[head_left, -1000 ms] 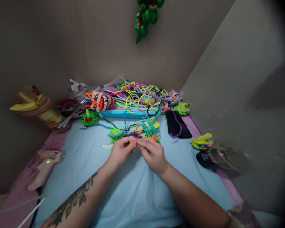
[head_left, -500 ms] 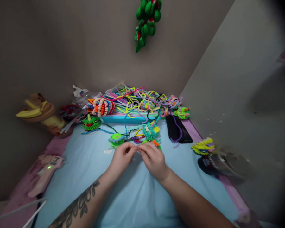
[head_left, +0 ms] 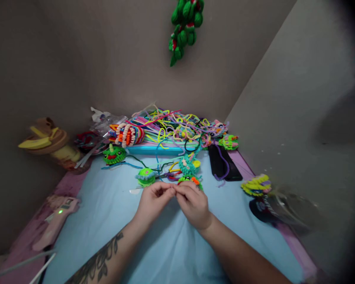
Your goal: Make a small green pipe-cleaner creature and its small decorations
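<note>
My left hand (head_left: pixel 156 199) and my right hand (head_left: pixel 193 203) meet fingertip to fingertip above the blue cloth (head_left: pixel 103 217). Both are closed in a pinch; whatever sits between the fingertips is too small or hidden to make out. Just beyond them lies a round green fuzzy piece (head_left: pixel 146 176) with a blue edge. A teal pipe-cleaner figure (head_left: pixel 188 165) with a yellow part is behind my right hand. Partly covered by that hand is a green and orange figure (head_left: pixel 195 181). Scissors (head_left: pixel 166 175) lie between these pieces.
Pipe cleaners (head_left: pixel 165 126) pile over a blue box (head_left: pixel 154 150) at the back. A striped figure (head_left: pixel 127 134) and a green horned figure (head_left: pixel 113 154) stand left of it. To the right are a black case (head_left: pixel 224 163) and a yellow figure (head_left: pixel 256 185). A pink device (head_left: pixel 56 223) lies left.
The view has shifted slightly. My hands stay together, with the left fingers a little straighter and the fingertips still touching.
</note>
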`<move>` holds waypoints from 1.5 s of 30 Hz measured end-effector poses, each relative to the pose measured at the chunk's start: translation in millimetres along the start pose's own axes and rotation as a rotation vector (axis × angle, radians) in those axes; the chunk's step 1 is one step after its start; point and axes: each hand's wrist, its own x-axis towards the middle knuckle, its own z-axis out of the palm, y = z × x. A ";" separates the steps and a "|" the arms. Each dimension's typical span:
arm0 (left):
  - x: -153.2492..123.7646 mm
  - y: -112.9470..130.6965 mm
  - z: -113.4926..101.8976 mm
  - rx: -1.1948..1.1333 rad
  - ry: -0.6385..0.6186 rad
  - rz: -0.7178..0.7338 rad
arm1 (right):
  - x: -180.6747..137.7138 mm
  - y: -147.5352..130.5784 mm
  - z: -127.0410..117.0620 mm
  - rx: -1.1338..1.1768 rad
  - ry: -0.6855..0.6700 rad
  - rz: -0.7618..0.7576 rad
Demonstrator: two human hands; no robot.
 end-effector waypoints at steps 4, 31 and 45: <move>0.6 -5.3 -0.3 -0.049 0.031 0.004 | 1.8 -3.7 -2.3 0.152 0.008 0.047; 2.4 -7.2 -8.6 -0.161 -0.281 -0.147 | 6.9 -1.5 -14.2 0.412 -0.185 0.276; 1.2 -13.9 -0.4 -0.168 -0.155 -0.083 | 8.0 -1.9 -7.1 0.547 -0.129 0.424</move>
